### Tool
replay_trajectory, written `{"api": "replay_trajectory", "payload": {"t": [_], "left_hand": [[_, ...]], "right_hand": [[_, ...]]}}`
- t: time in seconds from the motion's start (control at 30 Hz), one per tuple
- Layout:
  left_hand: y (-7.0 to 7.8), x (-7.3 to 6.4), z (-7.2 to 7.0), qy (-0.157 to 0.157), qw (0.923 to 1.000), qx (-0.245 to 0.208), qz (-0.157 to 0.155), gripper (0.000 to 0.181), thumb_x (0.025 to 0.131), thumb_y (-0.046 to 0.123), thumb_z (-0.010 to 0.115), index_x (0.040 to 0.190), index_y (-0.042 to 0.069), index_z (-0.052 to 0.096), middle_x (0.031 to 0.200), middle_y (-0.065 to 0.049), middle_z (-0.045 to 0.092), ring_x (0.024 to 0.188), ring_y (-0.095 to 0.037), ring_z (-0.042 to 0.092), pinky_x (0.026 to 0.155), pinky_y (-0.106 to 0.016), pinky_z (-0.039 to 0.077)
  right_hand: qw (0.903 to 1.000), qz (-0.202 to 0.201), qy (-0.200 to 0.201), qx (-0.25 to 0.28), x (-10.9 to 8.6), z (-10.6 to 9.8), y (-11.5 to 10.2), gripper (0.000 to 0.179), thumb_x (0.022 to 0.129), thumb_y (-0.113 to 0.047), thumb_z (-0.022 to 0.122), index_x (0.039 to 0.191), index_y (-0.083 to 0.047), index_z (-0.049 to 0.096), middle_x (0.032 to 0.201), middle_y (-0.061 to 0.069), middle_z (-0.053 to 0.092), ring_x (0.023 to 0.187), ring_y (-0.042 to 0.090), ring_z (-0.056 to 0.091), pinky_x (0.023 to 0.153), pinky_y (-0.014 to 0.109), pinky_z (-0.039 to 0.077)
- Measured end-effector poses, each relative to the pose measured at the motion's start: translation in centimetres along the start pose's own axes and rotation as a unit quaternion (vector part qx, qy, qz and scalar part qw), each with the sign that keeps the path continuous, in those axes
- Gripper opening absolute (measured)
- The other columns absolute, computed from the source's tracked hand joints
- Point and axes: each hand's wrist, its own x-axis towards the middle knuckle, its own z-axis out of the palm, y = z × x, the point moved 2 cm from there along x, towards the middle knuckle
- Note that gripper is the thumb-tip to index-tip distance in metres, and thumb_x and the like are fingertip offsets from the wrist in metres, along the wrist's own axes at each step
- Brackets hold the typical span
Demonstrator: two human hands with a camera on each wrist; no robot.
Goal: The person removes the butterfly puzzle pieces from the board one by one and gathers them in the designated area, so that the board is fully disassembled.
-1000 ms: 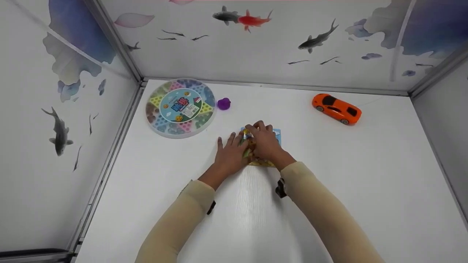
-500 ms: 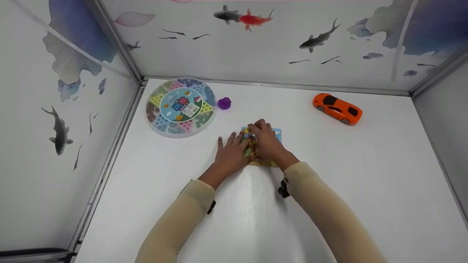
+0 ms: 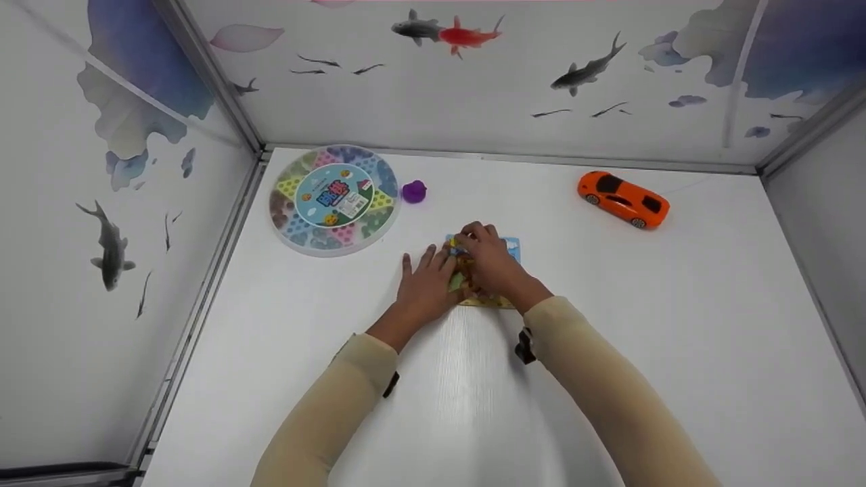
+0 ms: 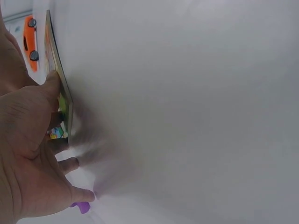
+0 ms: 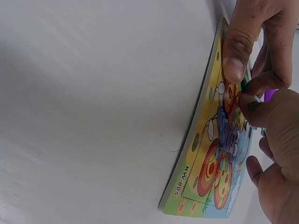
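A flat jigsaw puzzle board (image 3: 513, 249) with a colourful butterfly picture lies on the table; its yellow lower edge and the print "KW-805" show in the right wrist view. My left hand (image 3: 425, 289) rests at its left side with fingers spread, the thumb (image 5: 233, 70) pressing on the board's lower edge. My right hand (image 3: 494, 262) is over the board's upper left part, its thumb and fingers pinching a puzzle piece (image 4: 56, 133), mostly hidden by the fingers. Green backing shows on the board between the hands.
A round Chinese-checkers box (image 3: 335, 199) lies at the back left, with a small purple toy (image 3: 414, 192) beside it. An orange toy car (image 3: 624, 199) stands at the back right. Printed walls (image 3: 473, 95) border the white table (image 3: 676, 325).
The right hand shifts slightly over the board's upper left part, fingers still gathered there. The left hand stays in place, and the board has not moved.
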Motion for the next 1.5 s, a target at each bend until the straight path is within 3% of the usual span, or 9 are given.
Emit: {"api": "replay_trajectory", "payload": {"t": [0.13,0.37,0.63,1.2,1.5], "left_hand": [[0.0,-0.1,-0.1,0.001,1.0000,0.001,0.006,0.084,0.110,0.066,0.054,0.175,0.016,0.032,0.185,-0.006,0.025,0.174,-0.031,0.018,0.137,-0.070,0.019],[0.1,-0.1,-0.3,0.000,0.9998,-0.015,0.010,0.084,0.110,0.064,0.056,0.175,0.017,0.031,0.185,-0.007,0.025,0.174,-0.032,0.018,0.138,-0.068,0.018],[0.1,0.1,-0.4,-0.007,0.9998,-0.017,0.002,0.089,0.109,0.065,0.056,0.177,0.016,0.026,0.186,-0.006,0.024,0.174,-0.031,0.018,0.139,-0.066,0.018],[0.3,0.1,-0.6,-0.010,0.9988,-0.047,-0.006,0.084,0.107,0.061,0.064,0.176,0.023,0.034,0.187,-0.008,0.020,0.174,-0.033,0.017,0.139,-0.065,0.017],[0.1,0.1,-0.6,-0.020,0.9978,-0.063,-0.007,0.086,0.108,0.061,0.062,0.177,0.024,0.028,0.188,-0.011,0.009,0.176,-0.034,0.008,0.140,-0.065,0.011]], "right_hand": [[0.9999,-0.003,-0.007,-0.015,0.1,0.0,-0.2,0.052,0.109,-0.012,0.072,0.159,-0.006,0.059,0.159,0.018,0.049,0.147,0.042,0.045,0.116,0.071,0.047],[0.9997,-0.009,-0.008,-0.021,0.2,0.1,0.0,0.052,0.112,-0.019,0.068,0.160,-0.004,0.057,0.157,0.018,0.049,0.145,0.042,0.044,0.114,0.066,0.045],[0.9987,-0.014,0.023,-0.042,-0.4,-0.1,0.8,0.046,0.113,-0.021,0.066,0.157,-0.014,0.062,0.156,0.014,0.054,0.145,0.040,0.047,0.110,0.071,0.047],[0.9978,0.047,0.047,-0.006,-4.9,-2.7,7.1,0.040,0.107,-0.022,0.074,0.146,-0.015,0.066,0.155,0.012,0.058,0.146,0.038,0.048,0.121,0.076,0.039],[0.9945,0.096,0.040,0.010,-7.8,-4.1,10.9,0.042,0.106,-0.023,0.074,0.147,-0.017,0.064,0.157,0.013,0.055,0.147,0.040,0.046,0.122,0.079,0.036]]}}
